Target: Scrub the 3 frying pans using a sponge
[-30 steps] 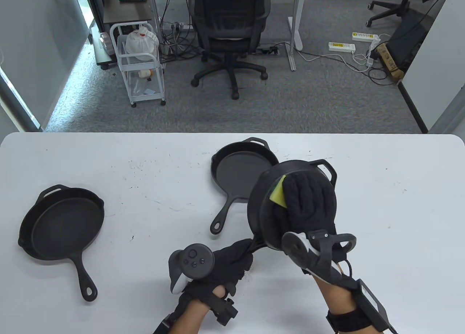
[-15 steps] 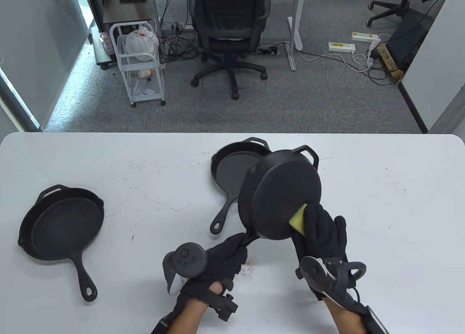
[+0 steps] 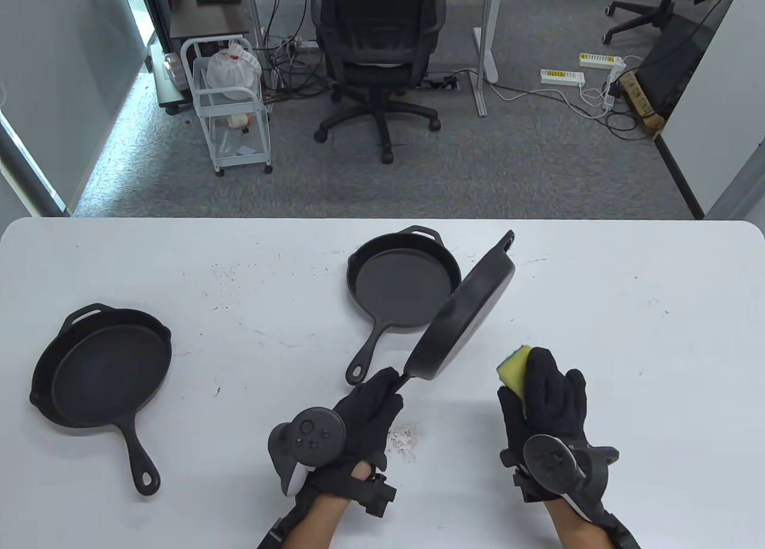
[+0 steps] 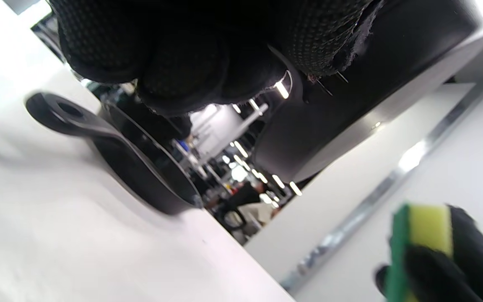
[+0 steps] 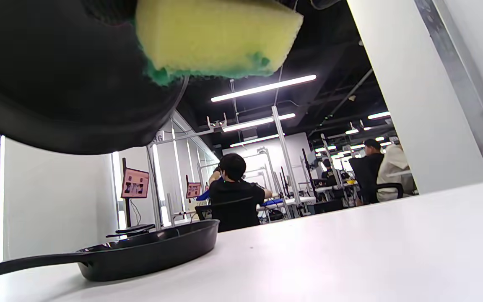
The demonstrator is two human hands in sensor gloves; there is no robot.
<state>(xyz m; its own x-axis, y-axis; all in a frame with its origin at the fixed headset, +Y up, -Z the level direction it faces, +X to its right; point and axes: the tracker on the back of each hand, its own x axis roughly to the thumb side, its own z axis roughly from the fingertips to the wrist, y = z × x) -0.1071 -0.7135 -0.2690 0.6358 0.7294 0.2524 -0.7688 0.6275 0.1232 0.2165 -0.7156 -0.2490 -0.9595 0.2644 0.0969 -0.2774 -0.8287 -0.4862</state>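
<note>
Left hand (image 3: 358,420) grips the tilted pan (image 3: 463,316) by its handle, pointing far-right; right hand (image 3: 547,393) pinches sponge (image 3: 515,367)

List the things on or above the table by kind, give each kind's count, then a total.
Frying pans: 3, namely left pan, middle pan, held pan gripped by the left hand
Sponges: 1, the sponge held in the right hand
Total: 4
</note>
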